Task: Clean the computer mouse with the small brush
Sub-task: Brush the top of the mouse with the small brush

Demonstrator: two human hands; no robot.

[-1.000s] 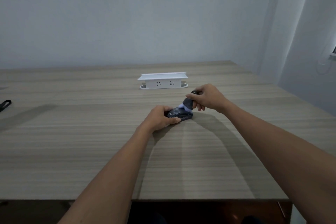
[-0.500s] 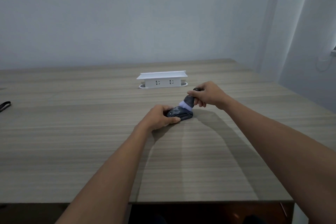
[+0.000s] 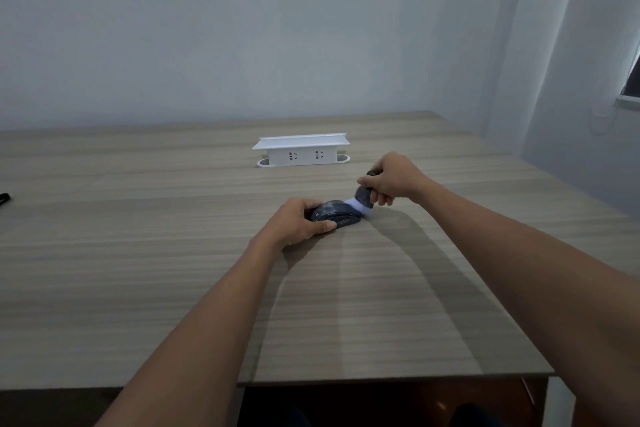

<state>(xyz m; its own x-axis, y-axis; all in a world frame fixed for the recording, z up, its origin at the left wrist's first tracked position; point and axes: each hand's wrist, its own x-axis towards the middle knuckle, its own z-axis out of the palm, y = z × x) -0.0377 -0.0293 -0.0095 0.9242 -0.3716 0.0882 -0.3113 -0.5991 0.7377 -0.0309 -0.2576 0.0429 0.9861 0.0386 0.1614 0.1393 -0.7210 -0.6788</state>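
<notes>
Pale wood-grain laminate stretches across the desk [image 3: 138, 270] where a person works on a dark computer mouse [image 3: 334, 215], which sits on the desk surface near the middle, a little toward the right. The left hand [image 3: 298, 224] is curled over the mouse's near end, thumb along its side and fingers wrapped across the top, pinning it flat. The right hand [image 3: 394, 178] is closed around the stubby dark handle of the small brush [image 3: 363, 199], whose pale bristles press against the far right end of the mouse.

The mouse looks to be a light, rigid plastic shell with a smooth, likely slippery top, so it would probably slide under brushing unless pinned at the sides, as it is here. The brush appears soft at the tip and stiff at the handle; a grip low on the handle, close to the bristles, should give the best control along seams and button gaps.

Behind the hands, well apart from them, stands a white socket box [image 3: 301, 151]. A small dark object [image 3: 4, 198] lies at the far left edge, too cropped to identify.
</notes>
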